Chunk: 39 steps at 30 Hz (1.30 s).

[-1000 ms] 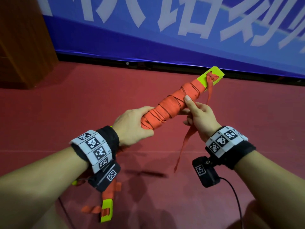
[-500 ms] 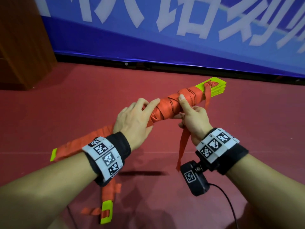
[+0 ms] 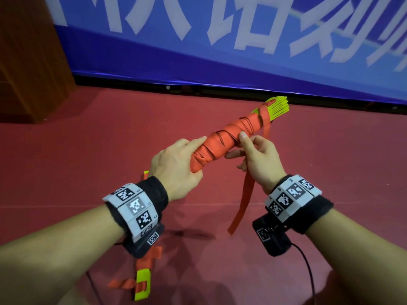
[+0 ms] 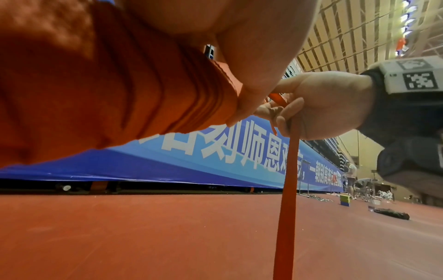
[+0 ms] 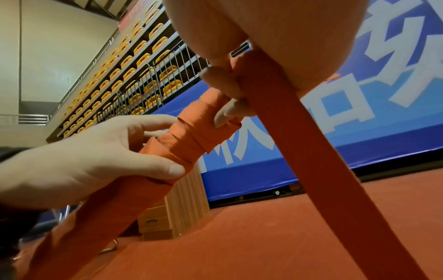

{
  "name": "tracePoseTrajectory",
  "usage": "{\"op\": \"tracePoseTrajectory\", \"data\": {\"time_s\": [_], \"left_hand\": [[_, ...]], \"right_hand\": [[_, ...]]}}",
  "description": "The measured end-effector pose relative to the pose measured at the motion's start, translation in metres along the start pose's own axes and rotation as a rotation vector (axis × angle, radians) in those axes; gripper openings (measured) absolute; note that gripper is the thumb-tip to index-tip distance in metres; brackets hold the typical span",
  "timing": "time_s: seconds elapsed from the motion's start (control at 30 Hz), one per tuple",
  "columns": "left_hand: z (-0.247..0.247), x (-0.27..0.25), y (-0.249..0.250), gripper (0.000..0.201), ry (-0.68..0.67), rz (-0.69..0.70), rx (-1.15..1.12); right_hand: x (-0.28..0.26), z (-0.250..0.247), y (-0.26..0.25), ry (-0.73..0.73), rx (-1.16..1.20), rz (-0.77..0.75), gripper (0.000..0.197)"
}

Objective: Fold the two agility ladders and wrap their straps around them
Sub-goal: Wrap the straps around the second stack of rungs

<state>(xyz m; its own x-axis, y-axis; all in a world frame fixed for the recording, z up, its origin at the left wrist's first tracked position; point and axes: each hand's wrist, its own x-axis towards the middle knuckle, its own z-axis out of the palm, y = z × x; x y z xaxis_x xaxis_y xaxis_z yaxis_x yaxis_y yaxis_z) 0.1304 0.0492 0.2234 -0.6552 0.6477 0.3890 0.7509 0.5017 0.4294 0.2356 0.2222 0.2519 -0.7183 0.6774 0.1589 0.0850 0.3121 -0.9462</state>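
Head view: the folded ladder (image 3: 229, 137), a bundle of yellow-green rungs bound in orange webbing, is held in the air above the red floor (image 3: 88, 150), its far end tilted up toward the blue banner (image 3: 220, 62). The left hand (image 3: 176, 166) wraps its grip around the near end, fingers curled round the bundle. The right hand (image 3: 259, 159) sits at the middle, thumb pressed on the wrapping, its grip pinching the loose strap (image 3: 244, 194), which hangs down from the fingers with its end free above the floor. A second ladder (image 3: 143, 280) lies on the floor under the left wrist. A wooden cabinet (image 3: 28, 62) stands at the left edge.
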Motion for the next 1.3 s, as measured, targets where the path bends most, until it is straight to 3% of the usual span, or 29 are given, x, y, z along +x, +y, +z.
{"op": "tracePoseTrajectory", "data": {"time_s": [0.17,0.33,0.6,0.77,0.9,1.07,1.2,1.3], "left_hand": [[-0.001,0.000,-0.005,0.069,0.004,-0.026,-0.104],[0.000,0.000,-0.007,0.070,-0.022,-0.034,-0.234],[0.001,-0.001,-0.006,0.061,-0.103,-0.060,-0.423],[-0.001,0.002,-0.006,0.048,-0.207,-0.079,-0.493],[-0.006,0.002,-0.006,0.033,-0.278,-0.097,-0.583],[-0.007,0.005,-0.009,0.033,-0.332,-0.132,-0.631],[-0.007,0.006,-0.008,0.022,-0.338,-0.143,-0.582],[-0.005,0.004,-0.003,0.038,-0.303,-0.073,-0.384]], "right_hand": [[0.004,-0.004,0.003,-0.031,-0.023,-0.050,0.035],[0.009,-0.010,0.007,-0.029,-0.030,-0.065,0.047],[0.012,-0.016,0.008,-0.051,-0.063,0.047,0.058],[0.012,-0.016,0.010,-0.066,0.000,0.028,0.089],[0.013,-0.013,0.008,-0.063,0.170,0.066,0.064],[0.009,-0.009,0.005,-0.090,0.185,0.071,0.059],[0.011,-0.005,0.007,-0.044,0.155,0.072,0.059],[0.011,0.000,0.007,0.033,0.114,0.077,0.050]]}}
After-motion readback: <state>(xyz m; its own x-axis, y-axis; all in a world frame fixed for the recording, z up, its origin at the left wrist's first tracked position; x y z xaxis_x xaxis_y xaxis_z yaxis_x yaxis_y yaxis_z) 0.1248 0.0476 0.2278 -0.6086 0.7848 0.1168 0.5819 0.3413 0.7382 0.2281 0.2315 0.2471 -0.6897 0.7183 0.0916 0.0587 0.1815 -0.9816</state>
